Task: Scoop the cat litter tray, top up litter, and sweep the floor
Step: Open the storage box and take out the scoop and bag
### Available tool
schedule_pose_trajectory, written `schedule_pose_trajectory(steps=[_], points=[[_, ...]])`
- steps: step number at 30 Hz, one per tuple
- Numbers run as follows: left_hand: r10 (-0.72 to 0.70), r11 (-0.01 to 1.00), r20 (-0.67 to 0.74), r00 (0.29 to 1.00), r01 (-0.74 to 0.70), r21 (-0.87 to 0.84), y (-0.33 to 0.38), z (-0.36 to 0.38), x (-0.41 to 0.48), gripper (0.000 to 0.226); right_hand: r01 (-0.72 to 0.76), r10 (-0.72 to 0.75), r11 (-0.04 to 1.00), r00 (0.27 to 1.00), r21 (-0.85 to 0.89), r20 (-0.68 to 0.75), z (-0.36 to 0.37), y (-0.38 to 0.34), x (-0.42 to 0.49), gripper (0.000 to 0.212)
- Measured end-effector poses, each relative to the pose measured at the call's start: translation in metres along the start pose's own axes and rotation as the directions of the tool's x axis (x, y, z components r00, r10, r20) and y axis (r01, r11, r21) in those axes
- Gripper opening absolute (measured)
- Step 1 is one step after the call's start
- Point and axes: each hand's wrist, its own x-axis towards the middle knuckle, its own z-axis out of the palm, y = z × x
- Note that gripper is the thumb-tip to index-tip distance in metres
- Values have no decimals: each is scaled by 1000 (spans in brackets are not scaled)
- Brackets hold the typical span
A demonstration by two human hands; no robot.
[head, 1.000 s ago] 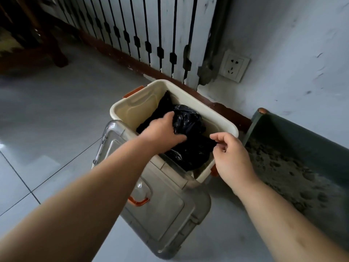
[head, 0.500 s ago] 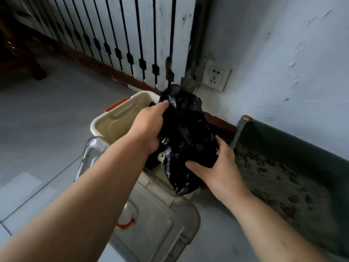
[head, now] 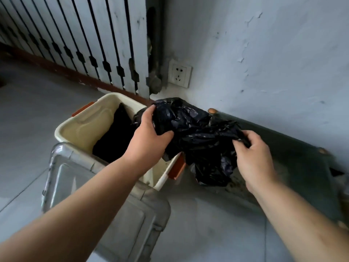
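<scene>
- The crumpled black plastic bag is held in the air over the near right corner of the storage bin and the left end of the litter tray.
- Its long axis runs roughly left to right between the two hands, and a loose lower part hangs down towards the floor.
- The left grip is clenched on the bag's upper left bunch, thumb on the near side.
- The right grip pinches the bag's right end with curled fingers.
- The cream storage bin with orange handles stands open; something black lies inside against its right wall.
- A clear lid sits against the bin's near side.
- The dark green litter tray lies along the wall; its contents are blurred.
- A wall socket sits beside a white slatted panel.
</scene>
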Motion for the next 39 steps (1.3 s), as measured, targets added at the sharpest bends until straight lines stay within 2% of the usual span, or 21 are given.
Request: schedule_pose_trajectory(steps=[4,7,9,10,12,13,15,17,19,22,23,25,27,28,30,32,34,35,37,38,39], points=[[125,945,187,974,-175,278,17,35,-24,65,-43,41,995,999,-87,-27,-38,22,-2,13],[131,881,346,929,-269,389,23,58,-41,66,-205,205,979,979,10,13,-53,37,2,18],[177,783,467,866,-411,467,23,72,-54,67,-304,300,952,950,33,90,-63,44,4,22],[196,719,525,828,-486,497,23,78,-60,67,-309,310,951,939,-27,151,-69,49,4,24],[199,600,624,755,-598,532,21,91,-72,68,-213,281,946,915,-243,291,-82,58,0,26],[187,568,660,728,-628,532,21,97,-76,66,-155,277,929,894,-335,353,-89,62,-4,26],[143,582,715,684,-642,498,18,108,-81,66,-133,312,909,846,-396,433,-101,72,-11,26],[97,654,752,652,-611,446,18,117,-85,72,-229,365,916,817,-329,447,-110,83,-14,27],[77,683,770,634,-596,422,18,123,-86,77,-422,448,893,800,-156,400,-116,93,-13,25],[25,640,758,652,-593,489,10,131,-83,72,-657,600,752,716,53,357,-129,106,-6,22],[20,603,747,664,-604,521,5,133,-81,65,-680,625,733,691,33,362,-134,111,-6,21],[56,476,763,644,-689,547,-6,135,-79,46,-638,643,752,653,-166,400,-142,119,-9,24],[114,310,814,569,-799,515,-16,133,-79,40,-448,604,793,671,-413,431,-147,124,-9,42],[144,221,838,526,-843,491,-20,131,-80,43,-389,568,813,689,-433,449,-146,122,-6,51],[233,69,868,439,-897,436,-24,127,-82,51,-399,465,885,721,-240,514,-137,110,-2,60],[272,-15,897,349,-930,366,-26,125,-84,55,-467,377,884,733,16,566,-122,100,0,75],[261,-74,928,267,-953,295,-27,124,-87,59,-466,344,882,738,70,581,-104,95,-2,91],[263,-90,935,239,-959,270,-29,124,-87,59,-431,324,900,763,66,559,-95,95,-4,87],[281,-37,932,227,-968,247,-37,124,-87,53,-397,308,914,813,83,494,-81,94,-6,54],[316,56,910,268,-963,264,-41,123,-87,46,-425,327,897,822,120,467,-78,95,-5,32],[382,207,851,361,-931,302,-41,121,-87,37,-477,349,861,807,178,476,-77,97,-4,22]])
